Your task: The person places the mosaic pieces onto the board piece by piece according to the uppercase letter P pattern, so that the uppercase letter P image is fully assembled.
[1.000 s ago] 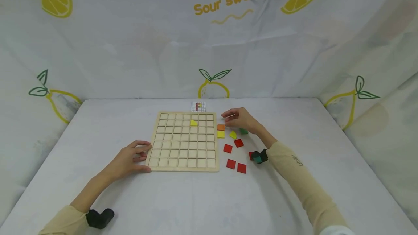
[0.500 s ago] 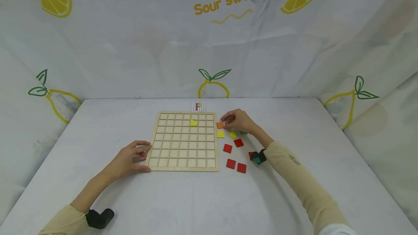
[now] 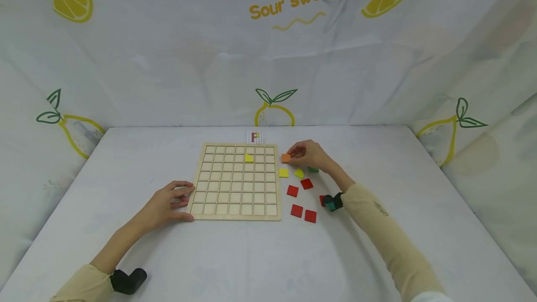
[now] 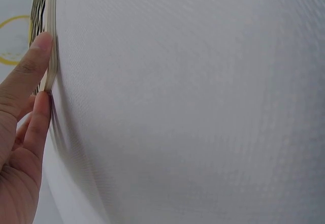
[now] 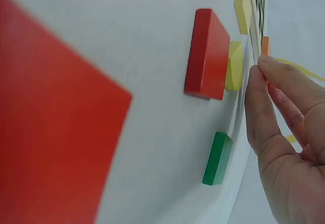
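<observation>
A wooden grid board (image 3: 237, 217) lies flat on the white table, with a yellow piece with a slanted corner (image 3: 249, 158) in one cell near its top. My left hand (image 3: 165, 203) rests against the board's left edge, thumb by the near corner; in the left wrist view its fairly straight fingertips touch the board's side. Just right of the board, my right hand (image 3: 309, 154) pinches an orange square tile (image 3: 285, 158) by its right side. The right wrist view shows the orange tile (image 5: 265, 45) just beyond the thumb and finger, mostly hidden by them.
Right of the board lie a yellow square (image 3: 283, 173), a yellow rounded piece (image 3: 299, 173), a green piece (image 3: 313, 169) and several red tiles (image 3: 297, 210). A small card with a coloured grid pattern (image 3: 255, 137) sits behind the board. A printed cloth backdrop (image 3: 168, 59) stands behind.
My right hand has closed its fingertips on the orange tile. The tile has shifted away from the yellow square, slightly toward the back. My left hand has stayed still.
</observation>
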Tool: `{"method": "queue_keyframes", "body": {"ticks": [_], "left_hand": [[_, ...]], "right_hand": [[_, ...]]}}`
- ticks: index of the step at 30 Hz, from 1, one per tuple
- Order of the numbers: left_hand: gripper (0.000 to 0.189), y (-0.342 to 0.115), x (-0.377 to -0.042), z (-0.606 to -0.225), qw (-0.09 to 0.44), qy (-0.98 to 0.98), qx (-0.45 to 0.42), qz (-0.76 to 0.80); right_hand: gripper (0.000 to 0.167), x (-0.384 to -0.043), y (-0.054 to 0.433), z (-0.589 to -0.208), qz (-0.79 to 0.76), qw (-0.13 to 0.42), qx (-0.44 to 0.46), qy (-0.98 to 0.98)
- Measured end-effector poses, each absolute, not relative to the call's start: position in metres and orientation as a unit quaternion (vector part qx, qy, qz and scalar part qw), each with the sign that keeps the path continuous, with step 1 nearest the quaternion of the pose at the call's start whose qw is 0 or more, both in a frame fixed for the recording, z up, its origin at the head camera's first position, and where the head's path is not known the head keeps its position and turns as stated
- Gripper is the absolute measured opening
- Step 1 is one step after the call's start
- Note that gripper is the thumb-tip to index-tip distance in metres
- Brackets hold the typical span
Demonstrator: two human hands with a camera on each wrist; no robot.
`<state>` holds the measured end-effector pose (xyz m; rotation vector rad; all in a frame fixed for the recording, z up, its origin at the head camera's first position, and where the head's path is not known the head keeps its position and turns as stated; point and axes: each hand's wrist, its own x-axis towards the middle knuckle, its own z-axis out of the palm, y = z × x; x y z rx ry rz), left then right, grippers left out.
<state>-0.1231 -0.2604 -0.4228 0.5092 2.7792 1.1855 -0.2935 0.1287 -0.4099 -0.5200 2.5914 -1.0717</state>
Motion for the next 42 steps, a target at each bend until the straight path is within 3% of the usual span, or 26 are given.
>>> {"method": "queue_keyframes", "body": {"ticks": [9,29,42], "left_hand": [[0.071,-0.259,-0.122,-0.42,0.042,0.9,0.178,0.395],[0.072,-0.259,-0.123,-0.42,0.042,0.904,0.181,0.385],[0.073,-0.26,-0.123,-0.42,0.049,0.899,0.177,0.397]], "right_hand": [[0.03,-0.287,0.128,-0.409,-0.467,0.164,-0.152,0.856],[0.03,-0.278,0.074,-0.404,-0.535,0.158,-0.055,0.828],[0.029,-0.279,0.048,-0.403,-0.552,0.191,-0.084,0.807]]}}
